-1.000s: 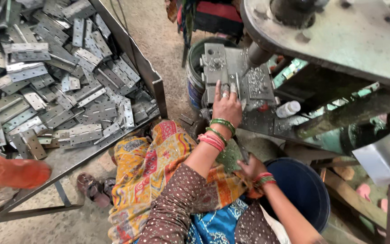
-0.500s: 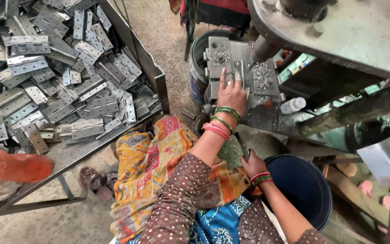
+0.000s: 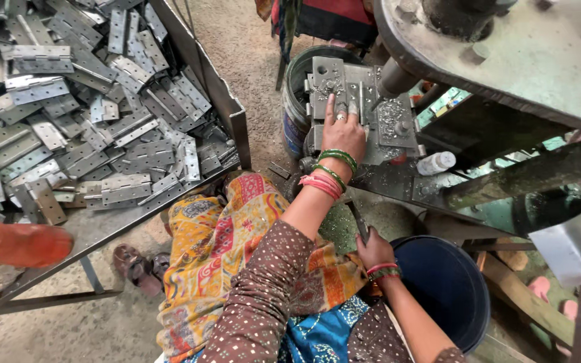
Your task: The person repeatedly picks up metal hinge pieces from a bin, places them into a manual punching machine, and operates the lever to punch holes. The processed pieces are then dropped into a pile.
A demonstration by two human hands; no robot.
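- workshop floor, gritty; tray of steel hinges (image 3: pixel 89 128) at left.
- left hand (image 3: pixel 344 131) has slid further onto the press die plate (image 3: pixel 358 111), fingers flat and spread, gripping nothing.
- right hand (image 3: pixel 373 250) unchanged, closed around a dark rod (image 3: pixel 360 222) beside the blue bucket (image 3: pixel 448 286).

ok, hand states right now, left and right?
Left hand: open, flat on the metal die plate.
Right hand: closed on a thin dark tool.
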